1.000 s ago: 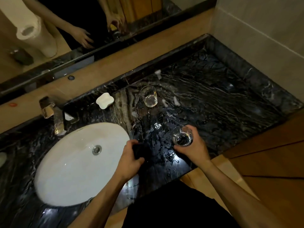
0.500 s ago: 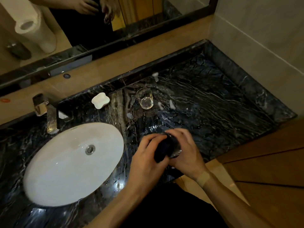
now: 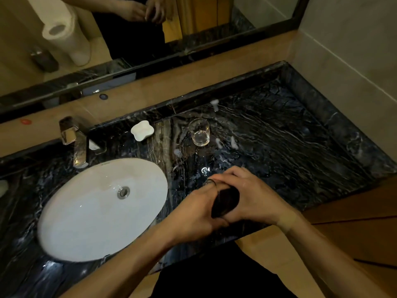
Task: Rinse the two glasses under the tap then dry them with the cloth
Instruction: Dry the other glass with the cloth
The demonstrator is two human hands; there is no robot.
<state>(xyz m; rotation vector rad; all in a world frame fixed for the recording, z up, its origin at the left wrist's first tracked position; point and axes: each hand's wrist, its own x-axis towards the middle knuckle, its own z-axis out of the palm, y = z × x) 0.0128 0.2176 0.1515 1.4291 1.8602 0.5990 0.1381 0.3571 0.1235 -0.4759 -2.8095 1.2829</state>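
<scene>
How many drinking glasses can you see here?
2. One glass stands upright on the dark marble counter, right of the white soap dish. The other glass is between both hands, mostly hidden by the dark cloth; only its rim shows.

This is a bathroom: a white sink with a tap, a big mirror, and soap.

Held glass: only a rim arc shows, at 10 o'clock of the dark cloth; body hidden between left hand and right hand. Cloth mostly covered. Sink edge blurred at 7 o'clock.
</scene>
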